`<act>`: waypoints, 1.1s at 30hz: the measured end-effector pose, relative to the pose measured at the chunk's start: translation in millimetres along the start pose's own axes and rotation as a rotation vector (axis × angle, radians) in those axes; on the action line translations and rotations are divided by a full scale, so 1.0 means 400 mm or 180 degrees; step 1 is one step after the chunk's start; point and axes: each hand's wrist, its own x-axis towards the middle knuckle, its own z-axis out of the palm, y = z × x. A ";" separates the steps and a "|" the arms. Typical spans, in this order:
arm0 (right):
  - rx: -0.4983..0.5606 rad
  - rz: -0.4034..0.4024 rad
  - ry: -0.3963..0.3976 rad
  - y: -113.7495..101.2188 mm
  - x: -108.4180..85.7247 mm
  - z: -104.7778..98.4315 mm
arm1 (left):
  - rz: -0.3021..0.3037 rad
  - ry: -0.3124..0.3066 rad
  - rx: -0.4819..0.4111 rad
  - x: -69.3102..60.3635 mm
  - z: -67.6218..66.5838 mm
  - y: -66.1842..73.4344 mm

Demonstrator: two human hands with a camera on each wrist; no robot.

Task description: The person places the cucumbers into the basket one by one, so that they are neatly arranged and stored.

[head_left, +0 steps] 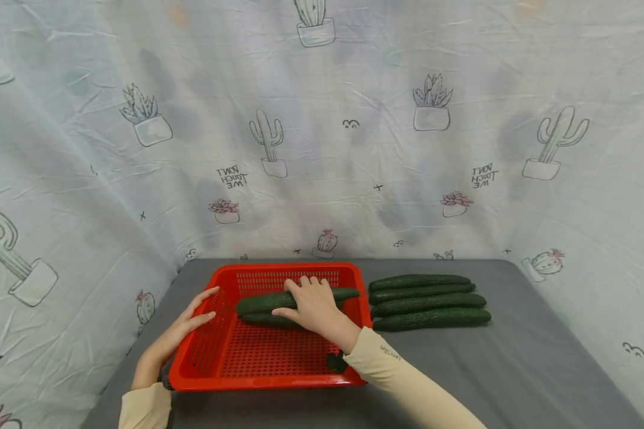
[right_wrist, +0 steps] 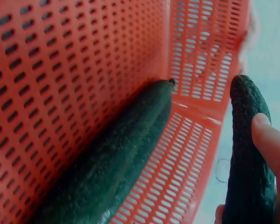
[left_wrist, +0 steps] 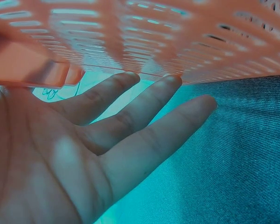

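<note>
A red perforated basket (head_left: 268, 381) stands on the grey table, holding dark green cucumbers (head_left: 268, 320). My right hand (head_left: 313, 307) grips one cucumber (head_left: 263, 304) inside the basket outline; in the right wrist view this cucumber (right_wrist: 247, 158) is held between thumb and fingers, apart from the cucumbers (right_wrist: 116, 154) lying on the basket floor. At the basket's left side, my left hand (head_left: 179, 330) has its fingers spread over the rim. The left wrist view shows this hand (left_wrist: 107, 135) with fingers extended under the basket wall (left_wrist: 177, 37), fingertips at or near it.
Several cucumbers (head_left: 429, 304) lie side by side on the grey table (head_left: 461, 369), right of the basket. A small black object (head_left: 336, 362) shows at the basket's near right corner. A curtain (head_left: 354, 149) with plant drawings hangs behind and at the sides.
</note>
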 end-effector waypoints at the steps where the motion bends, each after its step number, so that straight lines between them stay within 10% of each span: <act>1: 0.0000 0.0000 0.0000 -0.003 0.003 0.003 | 0.0019 0.0007 0.0024 0.000 0.000 0.000; 10: 0.0118 -0.0024 -0.0157 -0.022 0.033 0.033 | 0.0080 0.0029 0.0203 0.000 0.000 -0.003; 20: 0.0233 0.0011 -0.0413 -0.017 0.050 0.075 | -0.0074 -0.0113 -0.0275 0.003 -0.006 0.003; 33: 0.0099 -0.0168 -0.0588 -0.020 0.054 0.116 | 0.0062 0.0009 0.0083 0.003 -0.003 -0.002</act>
